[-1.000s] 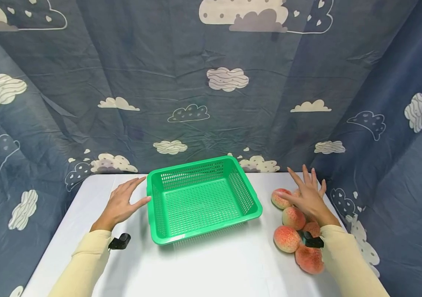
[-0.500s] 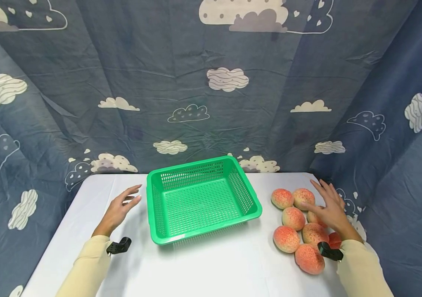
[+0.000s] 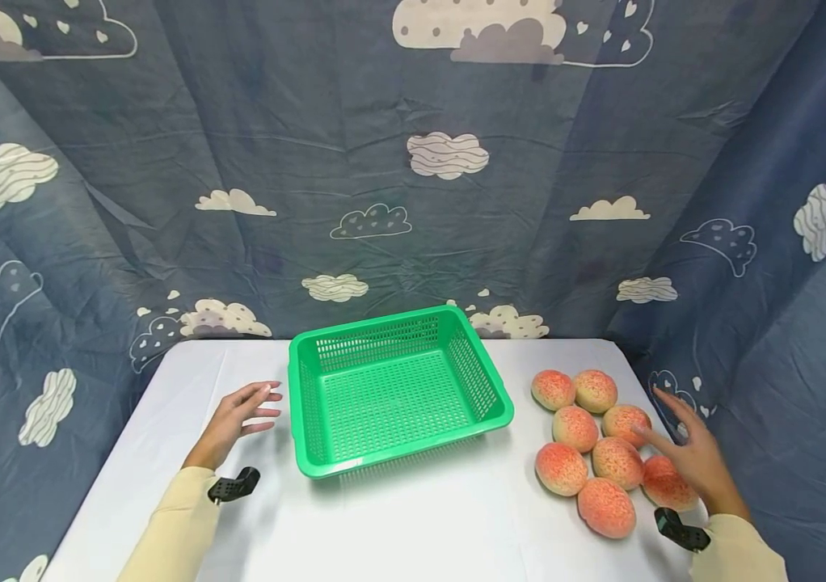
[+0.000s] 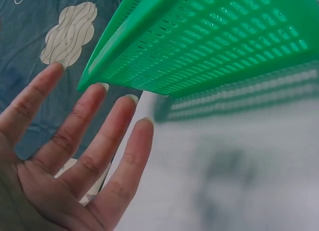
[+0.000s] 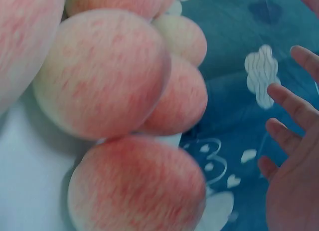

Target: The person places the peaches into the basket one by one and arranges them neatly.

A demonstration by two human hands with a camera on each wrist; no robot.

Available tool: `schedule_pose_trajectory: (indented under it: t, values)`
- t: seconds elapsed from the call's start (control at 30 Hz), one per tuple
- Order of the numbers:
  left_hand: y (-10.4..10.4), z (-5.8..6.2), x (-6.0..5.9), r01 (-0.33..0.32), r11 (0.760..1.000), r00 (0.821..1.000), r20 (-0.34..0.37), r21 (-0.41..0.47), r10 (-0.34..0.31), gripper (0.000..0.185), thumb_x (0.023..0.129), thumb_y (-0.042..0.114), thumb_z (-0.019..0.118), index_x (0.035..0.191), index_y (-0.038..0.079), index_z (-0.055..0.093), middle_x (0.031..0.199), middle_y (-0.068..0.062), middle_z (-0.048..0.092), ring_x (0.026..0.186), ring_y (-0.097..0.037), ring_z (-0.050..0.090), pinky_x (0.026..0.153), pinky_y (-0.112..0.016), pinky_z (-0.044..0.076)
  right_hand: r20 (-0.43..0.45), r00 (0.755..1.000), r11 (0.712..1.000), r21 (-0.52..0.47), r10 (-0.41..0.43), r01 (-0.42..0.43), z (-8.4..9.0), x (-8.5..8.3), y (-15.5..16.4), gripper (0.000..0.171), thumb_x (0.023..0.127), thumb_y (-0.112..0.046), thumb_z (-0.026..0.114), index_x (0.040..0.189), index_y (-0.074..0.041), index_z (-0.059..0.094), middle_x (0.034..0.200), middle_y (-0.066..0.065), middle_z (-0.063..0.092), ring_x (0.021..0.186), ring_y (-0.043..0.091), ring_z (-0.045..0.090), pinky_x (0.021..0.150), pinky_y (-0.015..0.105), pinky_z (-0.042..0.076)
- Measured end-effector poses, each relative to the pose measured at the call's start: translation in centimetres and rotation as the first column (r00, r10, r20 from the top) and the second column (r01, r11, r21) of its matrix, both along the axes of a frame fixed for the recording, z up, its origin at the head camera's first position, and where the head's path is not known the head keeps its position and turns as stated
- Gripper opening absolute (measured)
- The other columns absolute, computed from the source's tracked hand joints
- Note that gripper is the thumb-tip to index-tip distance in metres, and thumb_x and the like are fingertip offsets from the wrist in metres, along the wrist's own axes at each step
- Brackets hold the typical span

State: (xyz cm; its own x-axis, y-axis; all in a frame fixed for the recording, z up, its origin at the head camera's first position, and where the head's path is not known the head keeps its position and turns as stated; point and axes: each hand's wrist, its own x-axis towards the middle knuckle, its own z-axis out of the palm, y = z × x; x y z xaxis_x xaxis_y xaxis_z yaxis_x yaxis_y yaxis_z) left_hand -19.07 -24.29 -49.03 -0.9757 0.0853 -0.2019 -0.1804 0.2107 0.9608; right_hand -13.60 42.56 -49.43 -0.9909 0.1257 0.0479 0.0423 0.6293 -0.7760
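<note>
Peaches, seven of them, pink and cream with speckled skin, lie clustered on the right side of the white counter, touching one another in a loose heap. The right hand hovers just beside the cluster on its right, fingers straight and spread, holding nothing; its fingertips come close to the rearmost right peach, but whether they touch it cannot be told. In the right wrist view the peaches fill the left of the frame while the spread fingers stand apart from them against the blue cloud-print curtain. A green plastic basket with slotted walls sits at the middle of the counter with nothing in it. The left hand hovers just to the left of the basket, relaxed and holding nothing, fingers pointing toward its wall without touching. The left wrist view shows those fingers straight, below the basket's rim.
</note>
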Motion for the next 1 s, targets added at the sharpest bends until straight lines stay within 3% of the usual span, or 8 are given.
schedule_pose_trajectory:
  t: [0.13,0.3,0.5,0.73,0.9,0.93,1.0]
  values:
    - [0.5,-0.5,0.1,0.003,0.998,0.999,0.054,0.062,-0.006,0.065,0.1,0.045,0.048,0.142,-0.003,0.037,0.136,-0.028,0.047,0.114,-0.037,0.058,0.092,-0.046,0.052,0.06,0.994,0.996,-0.022,-0.088,0.089,-1.0,1.1,0.8,0.082,0.092,-0.035,0.065,0.155,-0.014,0.016,0.157,0.029,0.0,0.14,0.054,-0.002,0.1,0.078,0.006]
    - [0.9,-1.4,0.2,0.016,0.984,0.992,0.122,0.175,-0.038,0.062,0.102,0.037,0.048,0.146,-0.004,0.029,0.128,-0.025,0.053,0.107,-0.031,0.063,0.093,-0.047,0.051,0.174,0.964,0.977,-0.045,-0.2,0.211,-1.5,2.2,1.2,0.089,0.09,-0.043,0.066,0.155,-0.014,0.012,0.157,0.026,-0.002,0.14,0.052,-0.003,0.101,0.078,0.006]
    - [1.7,-1.9,0.4,-0.002,0.974,0.981,0.187,0.228,-0.042,0.061,0.101,0.027,0.053,0.147,-0.004,0.028,0.111,-0.005,0.062,0.097,-0.019,0.065,0.091,-0.043,0.053,0.178,0.94,0.947,-0.084,-0.293,0.311,-2.1,3.1,1.3,0.087,0.088,-0.042,0.069,0.155,-0.021,0.018,0.16,0.019,0.004,0.143,0.045,-0.002,0.109,0.069,0.003]
    - [2.4,-1.8,0.6,-0.02,0.965,0.977,0.209,0.26,-0.036,0.065,0.1,0.023,0.055,0.147,-0.007,0.022,0.103,0.002,0.063,0.093,-0.013,0.064,0.085,-0.035,0.055,0.114,0.952,0.954,-0.062,-0.284,0.292,-3.8,3.9,1.8,0.081,0.091,-0.032,0.068,0.153,-0.011,0.021,0.157,0.023,0.013,0.143,0.044,0.007,0.112,0.064,0.009]
    - [2.6,-2.3,0.7,-0.043,0.96,0.976,0.219,0.276,-0.019,0.064,0.098,0.017,0.057,0.147,-0.006,0.022,0.099,0.003,0.066,0.091,-0.01,0.064,0.082,-0.031,0.055,0.157,0.939,0.945,-0.066,-0.307,0.32,-5.0,4.4,1.8,0.083,0.089,-0.028,0.07,0.153,-0.008,0.02,0.157,0.023,0.015,0.143,0.043,0.009,0.111,0.063,0.016]
    - [2.7,-2.3,0.8,-0.048,0.958,0.975,0.22,0.283,-0.016,0.064,0.098,0.015,0.057,0.147,-0.006,0.022,0.098,0.003,0.066,0.09,-0.01,0.065,0.082,-0.031,0.055,0.177,0.931,0.94,-0.066,-0.32,0.336,-5.2,4.4,1.8,0.085,0.089,-0.03,0.071,0.153,-0.009,0.02,0.157,0.021,0.017,0.144,0.04,0.011,0.111,0.06,0.02]
    - [2.8,-2.5,0.9,-0.06,0.955,0.974,0.226,0.289,-0.007,0.065,0.097,0.013,0.058,0.147,-0.006,0.021,0.098,0.003,0.066,0.089,-0.009,0.065,0.082,-0.031,0.055,0.197,0.922,0.936,-0.05,-0.333,0.348,-5.7,4.4,1.7,0.085,0.089,-0.032,0.071,0.154,-0.012,0.021,0.156,0.02,0.022,0.142,0.033,0.02,0.107,0.042,0.033]
